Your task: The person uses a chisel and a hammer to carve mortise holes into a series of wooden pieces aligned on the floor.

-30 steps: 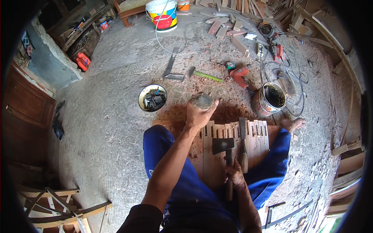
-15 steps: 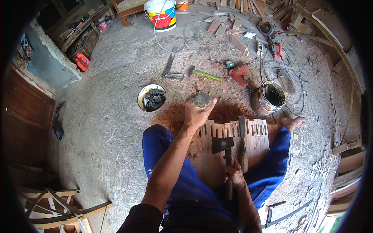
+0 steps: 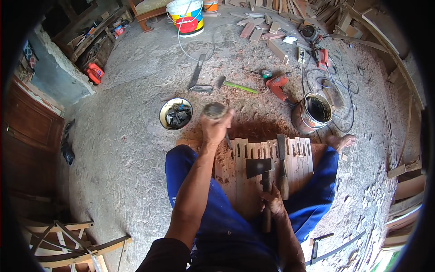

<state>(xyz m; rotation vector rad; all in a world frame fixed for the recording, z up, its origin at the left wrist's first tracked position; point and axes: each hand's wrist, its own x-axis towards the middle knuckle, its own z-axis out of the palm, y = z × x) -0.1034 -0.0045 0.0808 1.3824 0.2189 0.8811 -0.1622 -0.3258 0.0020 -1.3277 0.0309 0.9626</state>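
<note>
I sit on the floor with a row of slotted wooden planks (image 3: 253, 156) between my legs in blue trousers. My left hand (image 3: 215, 129) is raised over the planks' far left corner, closed around a chisel whose round, worn handle end (image 3: 215, 109) shows above the fingers and whose blade (image 3: 229, 144) points down. My right hand (image 3: 272, 204) grips the wooden handle of a hatchet, its dark head (image 3: 258, 167) lying flat on the planks. A second chisel (image 3: 282, 158) lies on the planks beside the hatchet head.
A round bowl of dark metal parts (image 3: 176, 114) sits left of my raised hand. A metal can (image 3: 312, 111), a red drill (image 3: 277, 84), a green-handled tool (image 3: 240, 86), a steel square (image 3: 197, 80), cables and wood offcuts lie beyond. A painted bucket (image 3: 186, 16) stands far back.
My left hand with the chisel has shifted leftward and slightly up. The right hand and the hatchet have stayed in place.
</note>
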